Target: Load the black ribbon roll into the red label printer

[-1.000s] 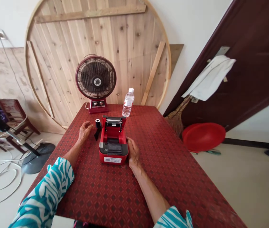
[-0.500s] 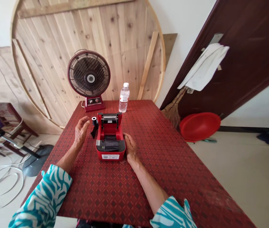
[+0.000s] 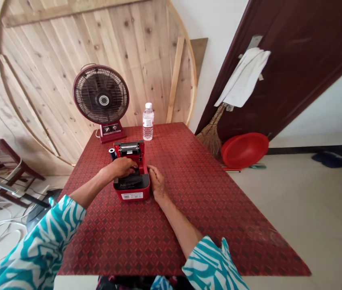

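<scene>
A small red printer (image 3: 131, 189) with its lid open stands on the red patterned tablecloth (image 3: 189, 193). My left hand (image 3: 122, 166) reaches into the open top of the printer, fingers curled over the black part inside; what they hold, if anything, is hidden. My right hand (image 3: 156, 182) rests against the printer's right side, fingers bent along it. A small black roll (image 3: 111, 152) stands just left of the lid.
A red table fan (image 3: 101, 100) and a clear water bottle (image 3: 148, 121) stand at the table's far end. A round wooden board leans on the wall behind. A broom (image 3: 210, 133) and red basin (image 3: 244, 150) sit by the dark door. Cables and a chair lie left.
My left hand has moved from the cloth beside the black roll into the printer's open top. My right hand has stayed at the printer's side. The view has shifted right.
</scene>
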A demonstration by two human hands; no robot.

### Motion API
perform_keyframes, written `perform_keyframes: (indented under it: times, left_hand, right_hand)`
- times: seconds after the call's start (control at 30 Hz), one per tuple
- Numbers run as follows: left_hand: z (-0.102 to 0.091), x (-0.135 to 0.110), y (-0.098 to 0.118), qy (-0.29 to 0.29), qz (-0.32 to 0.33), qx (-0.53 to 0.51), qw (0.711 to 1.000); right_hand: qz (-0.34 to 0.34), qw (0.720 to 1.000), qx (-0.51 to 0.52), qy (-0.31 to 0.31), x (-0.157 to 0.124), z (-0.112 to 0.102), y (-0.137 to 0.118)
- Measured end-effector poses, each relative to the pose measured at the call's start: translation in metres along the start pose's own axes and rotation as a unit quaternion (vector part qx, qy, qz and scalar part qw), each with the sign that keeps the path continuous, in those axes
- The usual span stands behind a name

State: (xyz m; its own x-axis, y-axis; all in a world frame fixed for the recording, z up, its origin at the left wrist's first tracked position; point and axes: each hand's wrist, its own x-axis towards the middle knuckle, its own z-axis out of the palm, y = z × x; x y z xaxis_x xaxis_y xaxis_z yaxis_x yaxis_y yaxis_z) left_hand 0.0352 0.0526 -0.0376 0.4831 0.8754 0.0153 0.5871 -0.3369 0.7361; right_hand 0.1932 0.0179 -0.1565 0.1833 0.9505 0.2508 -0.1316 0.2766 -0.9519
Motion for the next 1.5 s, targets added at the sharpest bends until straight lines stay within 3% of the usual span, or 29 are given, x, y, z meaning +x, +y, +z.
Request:
perform_keyframes:
  times: [0.13, 0.27, 0.4, 0.5, 0.73, 0.93, 1.03, 1.17, 1.33, 1.5]
  left_hand:
    - [0.0, 0.017, -0.004, -0.046, -0.001, 0.08, 0.996]
    - [0.0, 0.007, 0.004, -0.027, -0.012, 0.18, 0.983]
    - [0.0, -0.011, 0.022, -0.058, -0.04, 0.366, 0.928]
    - [0.0, -0.018, 0.03, -0.071, -0.04, 0.418, 0.905]
    - [0.001, -0.016, 0.023, -0.004, 0.008, 0.398, 0.917]
    - [-0.008, -0.039, 0.019, 0.08, 0.081, 0.253, 0.961]
    - [-0.028, -0.061, 0.001, 0.18, 0.059, 0.128, 0.974]
    - [-0.056, -0.08, -0.048, 0.291, -0.049, 0.031, 0.955]
    - [-0.056, -0.076, -0.106, 0.298, -0.11, -0.023, 0.948]
    - [-0.047, -0.072, -0.119, 0.258, -0.146, -0.044, 0.954]
  right_hand:
    - [-0.013, 1.0, 0.003, -0.003, 0.002, 0.001, 0.004]
    - [-0.019, 1.0, 0.003, -0.002, 0.003, 0.001, 0.006]
    - [-0.033, 0.999, 0.001, -0.008, 0.004, 0.001, 0.008]
    - [-0.034, 0.999, -0.004, -0.02, 0.005, 0.0, 0.009]
    - [-0.025, 0.999, -0.019, -0.019, 0.004, 0.0, 0.009]
    - [-0.014, 0.999, -0.025, -0.03, 0.001, -0.002, 0.003]
    - [-0.004, 0.999, -0.03, -0.027, 0.001, -0.003, 0.001]
    - [0.002, 0.999, -0.037, -0.017, 0.001, -0.004, 0.005]
    - [0.022, 0.999, -0.034, -0.01, 0.003, -0.004, 0.01]
    - [0.027, 0.999, -0.032, -0.003, 0.001, -0.004, 0.007]
